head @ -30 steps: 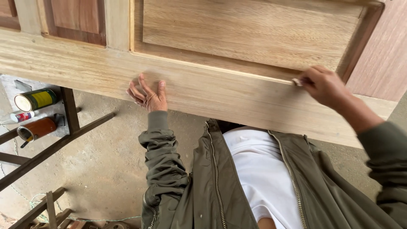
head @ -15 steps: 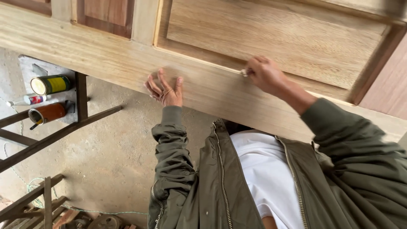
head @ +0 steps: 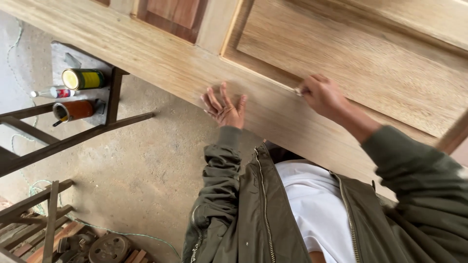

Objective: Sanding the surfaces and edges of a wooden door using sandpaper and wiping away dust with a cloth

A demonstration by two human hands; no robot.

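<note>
The wooden door (head: 204,73) is pale yellow-tan, with fine brown grain streaks running along its rail. Its raised panel (head: 370,63) shows the same light tan with darker, wavy grain, and a smaller panel (head: 178,14) is reddish brown. The jacket sleeve (head: 219,180) is olive green, the zipper (head: 263,204) silver, the shirt (head: 312,204) white. One tin can (head: 84,79) is green with a yellow band and lid; another can (head: 73,110) is rusty orange-brown. A small bottle (head: 51,92) looks white with a red patch, though it is blurred. The concrete floor (head: 141,165) is mottled grey-brown.
</note>
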